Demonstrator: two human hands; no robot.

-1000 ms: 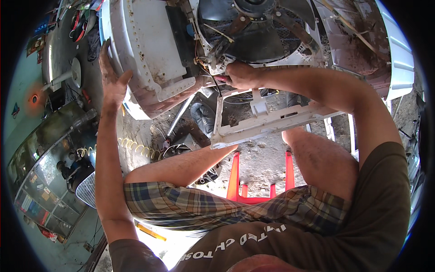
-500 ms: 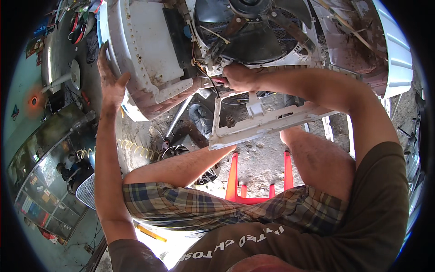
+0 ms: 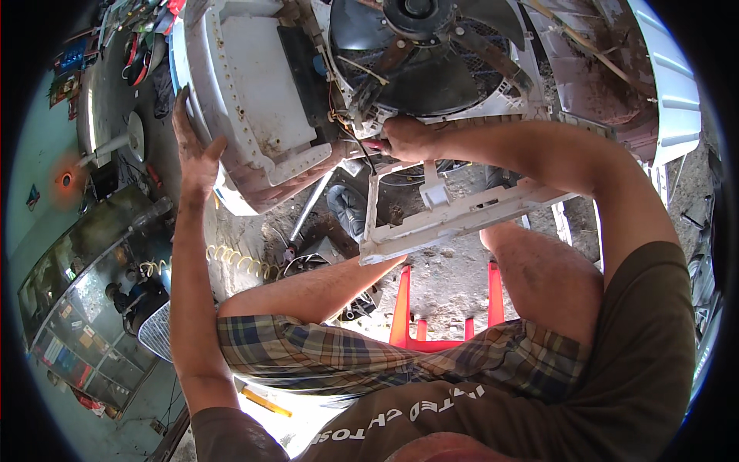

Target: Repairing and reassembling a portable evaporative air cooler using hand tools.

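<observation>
My left hand [image 3: 198,154] grips the outer edge of a large white, rust-stained appliance casing [image 3: 254,85] at upper left, its fingers along the edge and thumb apart. My right hand [image 3: 406,140] is closed on a red-handled tool [image 3: 374,145] just below a black fan [image 3: 427,73] in a white housing. The tool's tip is too small to make out among thin wires and brackets. A dirty white plastic frame [image 3: 454,208] hangs below my right hand and forearm, above my knees.
A rusty opened casing [image 3: 600,69] stands at upper right. A red plastic stool [image 3: 496,296] is below me on the gritty floor [image 3: 439,292]. A metal pole [image 3: 312,204], coiled yellow hose [image 3: 239,258] and glass cabinet [image 3: 85,331] are to the left, with a white standing fan [image 3: 135,137].
The whole view has shifted slightly down and to the right since half a second ago. Both hands stay in about the same places on the casing and tool.
</observation>
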